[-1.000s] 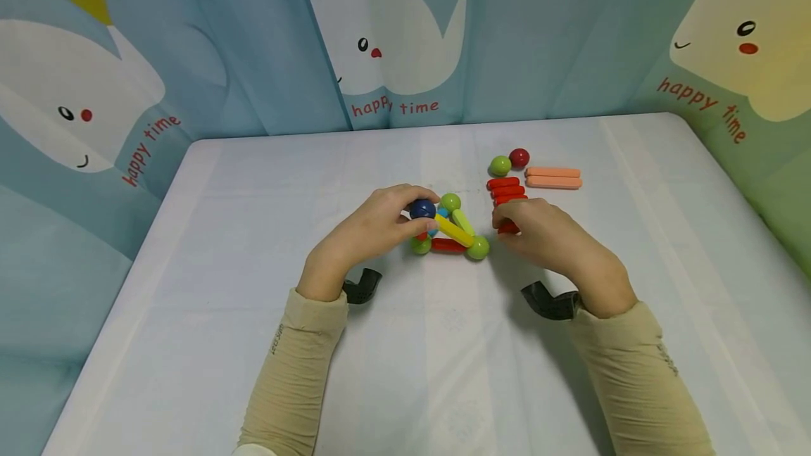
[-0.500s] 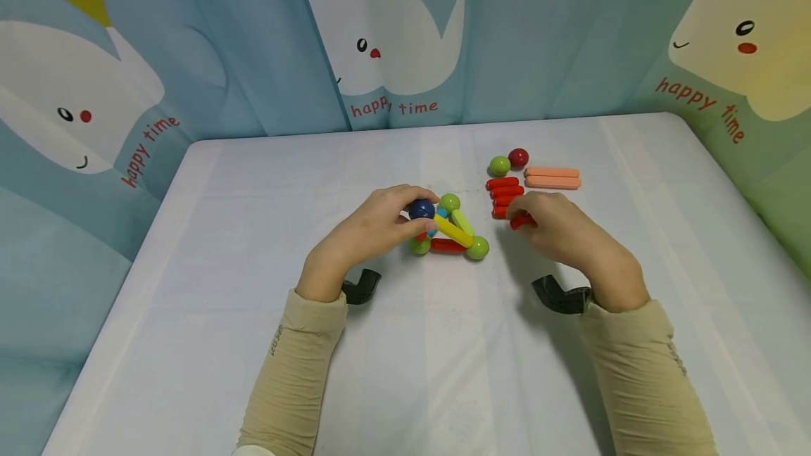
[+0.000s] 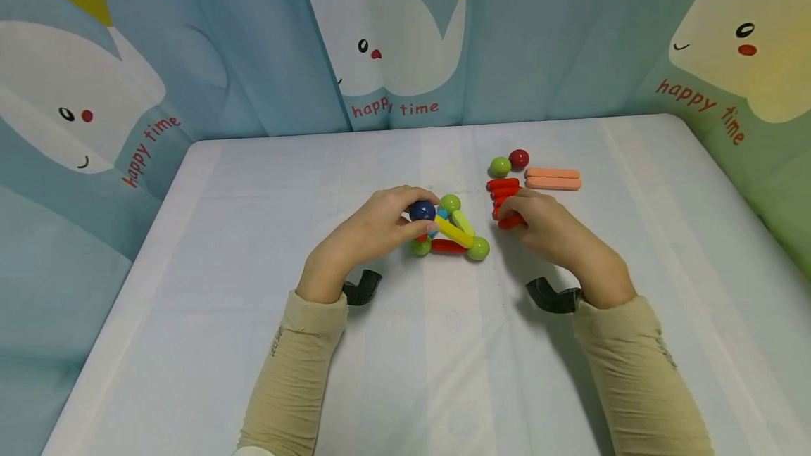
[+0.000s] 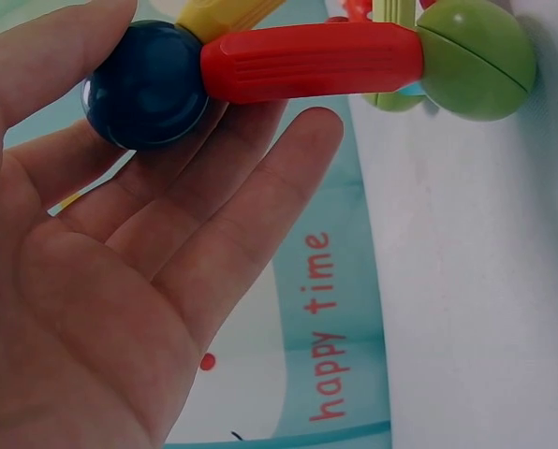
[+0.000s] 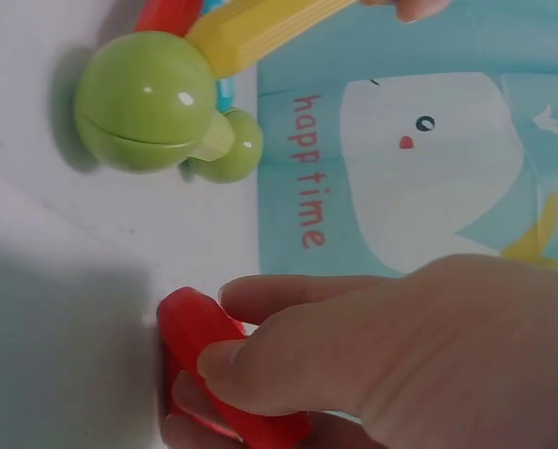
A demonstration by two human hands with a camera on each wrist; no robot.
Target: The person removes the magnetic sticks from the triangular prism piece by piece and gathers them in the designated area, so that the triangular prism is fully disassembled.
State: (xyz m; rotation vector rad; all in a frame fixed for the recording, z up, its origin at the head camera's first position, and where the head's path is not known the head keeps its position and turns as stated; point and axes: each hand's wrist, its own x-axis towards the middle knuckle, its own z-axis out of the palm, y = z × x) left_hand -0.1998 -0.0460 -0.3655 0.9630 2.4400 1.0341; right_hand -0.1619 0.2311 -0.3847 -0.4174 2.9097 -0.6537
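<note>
My left hand (image 3: 374,227) grips the dark blue ball (image 3: 422,210) between thumb and fingers. From that ball a yellow rod (image 3: 454,231) slopes down to a green ball (image 3: 478,249), and a red rod (image 4: 312,62) runs to another green ball (image 4: 476,58) in the left wrist view. The frame's base includes a lying red rod (image 3: 448,246), a light green rod (image 3: 463,222) and a rear green ball (image 3: 450,203). In the right wrist view my right hand (image 5: 401,346) pinches a red rod (image 5: 225,369), at the near end of the row of red rods (image 3: 504,184).
Behind the red row lie a loose green ball (image 3: 500,167) and a dark red ball (image 3: 519,158). Two orange rods (image 3: 553,184) lie to their right. A patterned curtain (image 3: 545,41) hangs behind the white table (image 3: 253,195).
My right hand lifted a red rod off to the right of the row, then came back slightly left with it, beside the row. The left hand and the frame stay as they were.
</note>
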